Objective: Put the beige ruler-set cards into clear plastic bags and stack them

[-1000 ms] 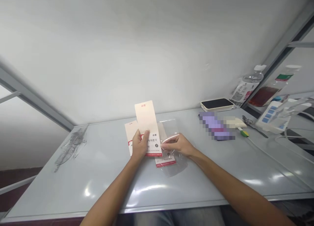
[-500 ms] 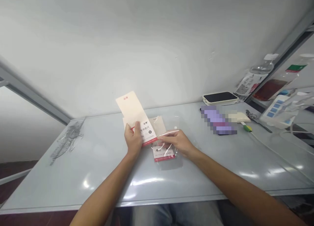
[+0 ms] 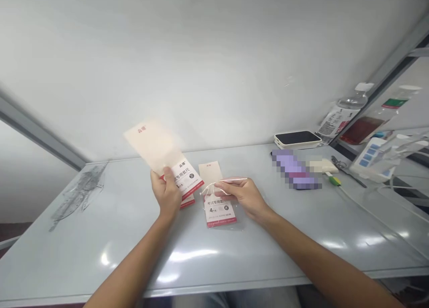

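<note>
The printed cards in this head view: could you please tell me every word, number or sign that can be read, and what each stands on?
"专用套尺" on the cream card in the left hand
"20", hazy, in a dark circle on that card
"考试专用套尺" on the lower card by the right hand
"4" on that card; the characters after it are too small
Red logos and fine print on the cards: too blurred
Plastic bottle label: too blurred

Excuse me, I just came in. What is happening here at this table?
A person is working with two bare hands at a pale grey table. The left hand holds a cream and red printed card up above the table. The right hand pinches a clear plastic bag with a similar card inside.
</note>
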`<state>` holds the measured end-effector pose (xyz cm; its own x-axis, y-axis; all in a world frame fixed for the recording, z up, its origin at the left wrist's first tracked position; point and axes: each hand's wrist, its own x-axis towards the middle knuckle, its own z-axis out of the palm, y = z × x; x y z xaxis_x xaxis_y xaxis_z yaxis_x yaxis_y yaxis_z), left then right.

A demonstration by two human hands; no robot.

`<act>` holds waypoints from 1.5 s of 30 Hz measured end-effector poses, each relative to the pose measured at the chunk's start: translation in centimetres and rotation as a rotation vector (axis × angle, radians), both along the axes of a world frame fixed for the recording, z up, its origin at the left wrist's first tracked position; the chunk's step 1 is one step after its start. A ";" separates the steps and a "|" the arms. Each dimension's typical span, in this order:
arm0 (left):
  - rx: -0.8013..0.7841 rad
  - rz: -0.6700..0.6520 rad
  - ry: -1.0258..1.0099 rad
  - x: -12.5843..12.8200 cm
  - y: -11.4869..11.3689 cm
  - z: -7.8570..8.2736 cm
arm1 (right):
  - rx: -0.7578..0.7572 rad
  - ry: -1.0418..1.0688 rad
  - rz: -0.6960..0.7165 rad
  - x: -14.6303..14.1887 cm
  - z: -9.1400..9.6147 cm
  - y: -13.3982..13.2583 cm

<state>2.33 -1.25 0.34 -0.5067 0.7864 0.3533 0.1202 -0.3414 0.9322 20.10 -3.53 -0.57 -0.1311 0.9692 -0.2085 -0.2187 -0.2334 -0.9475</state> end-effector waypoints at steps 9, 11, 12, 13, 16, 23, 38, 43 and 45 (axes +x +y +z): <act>0.051 -0.133 -0.122 0.6 -0.7 -0.3 | 0.027 -0.077 -0.086 -0.3 0.2 -0.3; 0.048 -0.167 -0.140 1.0 -1.2 -0.1 | 0.039 -0.085 -0.085 -0.3 0.3 -0.5; 0.047 -0.173 -0.132 1.1 -1.4 0.0 | 0.048 -0.083 -0.079 -0.4 0.4 -0.6; 0.048 -0.174 -0.114 1.2 -1.5 0.0 | 0.056 -0.074 -0.069 -0.4 0.5 -0.6; 0.025 -0.176 -0.033 1.3 -1.7 -0.3 | 0.083 -0.038 -0.006 -0.4 0.8 -0.9; -0.003 -0.072 0.055 0.8 -1.4 0.1 | 0.044 0.022 0.118 0.0 1.4 -1.2; 0.015 -0.277 -0.065 0.6 -1.4 0.2 | 0.100 -0.035 0.021 -0.3 1.3 -1.1; -0.162 -0.504 -0.100 0.7 -1.5 0.9 | 0.165 0.010 0.014 -0.1 1.5 -1.2; -0.214 -0.577 -0.146 0.9 -1.6 1.4 | 0.177 0.033 0.014 0.0 1.5 -1.2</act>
